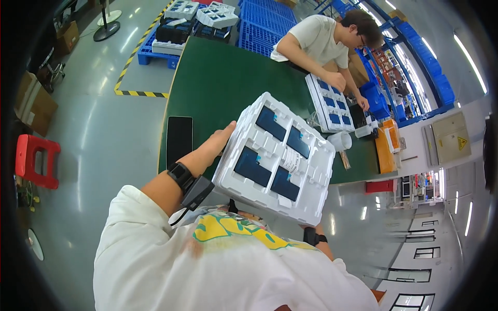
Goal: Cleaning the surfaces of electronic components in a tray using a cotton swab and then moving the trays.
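A stack of white plastic trays (pixel 317 179) is held up in front of my body, tilted, over the near edge of the green table. Several dark blue flat panels (pixel 251 167) with notched corners lie in the top tray's compartments; its right-hand compartments hold none. My left hand (pixel 220 139) grips the stack's left side, its fingers partly hidden behind the trays. At the lower right edge, my right hand (pixel 306 227) is against the stack, almost wholly covered by it, with the wristband showing below. Both wrists wear black straps.
A black phone-like slab (pixel 179 139) lies on the green table (pixel 199 80) left of my arm. Across it, another person (pixel 316 44) handles a similar panel-filled tray (pixel 329 103). A white cup (pixel 340 141) stands nearby. A red stool (pixel 37 160) is on the floor at left.
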Demonstrator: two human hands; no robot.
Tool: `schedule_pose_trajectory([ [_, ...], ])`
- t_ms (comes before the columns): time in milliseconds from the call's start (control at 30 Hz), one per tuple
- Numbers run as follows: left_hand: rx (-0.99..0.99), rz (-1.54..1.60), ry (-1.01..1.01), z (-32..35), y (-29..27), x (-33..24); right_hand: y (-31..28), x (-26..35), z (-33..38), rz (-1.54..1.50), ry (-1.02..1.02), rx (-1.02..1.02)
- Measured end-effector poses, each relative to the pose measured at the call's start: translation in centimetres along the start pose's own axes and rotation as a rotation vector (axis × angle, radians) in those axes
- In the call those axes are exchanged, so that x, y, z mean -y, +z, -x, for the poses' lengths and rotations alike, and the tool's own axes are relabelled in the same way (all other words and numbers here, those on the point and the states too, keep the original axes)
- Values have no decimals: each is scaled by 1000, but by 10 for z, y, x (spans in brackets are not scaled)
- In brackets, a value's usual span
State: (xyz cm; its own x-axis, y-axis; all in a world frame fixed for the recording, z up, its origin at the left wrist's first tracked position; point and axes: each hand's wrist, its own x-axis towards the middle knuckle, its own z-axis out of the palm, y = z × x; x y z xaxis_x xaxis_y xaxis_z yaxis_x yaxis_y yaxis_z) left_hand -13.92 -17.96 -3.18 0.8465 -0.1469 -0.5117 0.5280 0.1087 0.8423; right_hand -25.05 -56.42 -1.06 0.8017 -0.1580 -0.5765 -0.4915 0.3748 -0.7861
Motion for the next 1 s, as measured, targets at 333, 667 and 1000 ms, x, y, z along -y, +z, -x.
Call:
schedule_pose_trajectory([
  [333, 271, 119, -202, -12, -2, -6, -35, -16, -39, -49, 25, 288],
  [667, 291, 172, -10, 24, 28, -30, -47, -39, -43, -53, 83, 418],
  [1000, 135, 279, -91, 70, 44, 9, -80, -63, -30, 57, 107, 539],
])
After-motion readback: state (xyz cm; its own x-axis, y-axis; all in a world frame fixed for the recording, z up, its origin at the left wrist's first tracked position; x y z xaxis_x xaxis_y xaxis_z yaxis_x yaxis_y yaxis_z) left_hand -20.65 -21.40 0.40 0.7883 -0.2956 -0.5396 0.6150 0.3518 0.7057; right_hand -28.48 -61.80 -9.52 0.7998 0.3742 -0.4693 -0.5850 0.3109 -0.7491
